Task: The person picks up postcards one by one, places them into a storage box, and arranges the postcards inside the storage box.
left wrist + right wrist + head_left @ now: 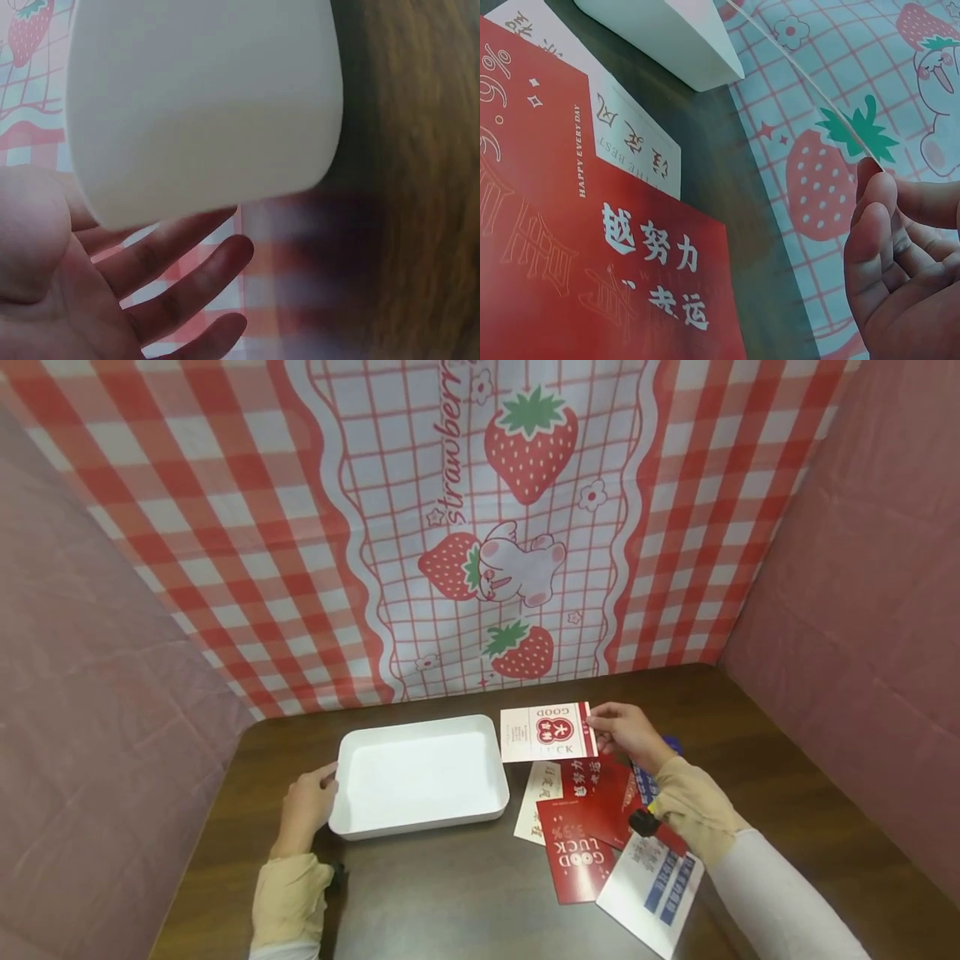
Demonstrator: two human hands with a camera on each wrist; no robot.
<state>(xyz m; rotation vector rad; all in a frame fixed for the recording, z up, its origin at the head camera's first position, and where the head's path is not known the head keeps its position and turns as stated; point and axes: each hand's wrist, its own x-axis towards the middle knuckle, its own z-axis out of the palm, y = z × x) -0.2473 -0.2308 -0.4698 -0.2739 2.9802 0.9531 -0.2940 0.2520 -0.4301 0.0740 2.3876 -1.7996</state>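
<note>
Table: brown, wood-grained, bearing all items below.

White tray: shallow, empty of cards, flat on the table left of the loose cards. Judged light, stiff and smooth-walled, probably plastic; sound hold is at the raised rim, on opposite sides.

Left hand: beside the tray's left wall, fingers extended and spread. Firm contact cannot be confirmed.

Right hand: thumb and fingertips pinching the held card at its right edge, remaining fingers bent.

Loose cards: a white card with blue bands, a red card and a cream card, among others, overlapping on the table. Judged slick-faced and apt to slide over one another; lift each at an exposed corner.

Held card: raised beside the tray's right rim. Seen edge-on at the right wrist, it is thin and straight. Judged very light, moderately stiff, liable to crease; an edge pinch suits it.
</note>
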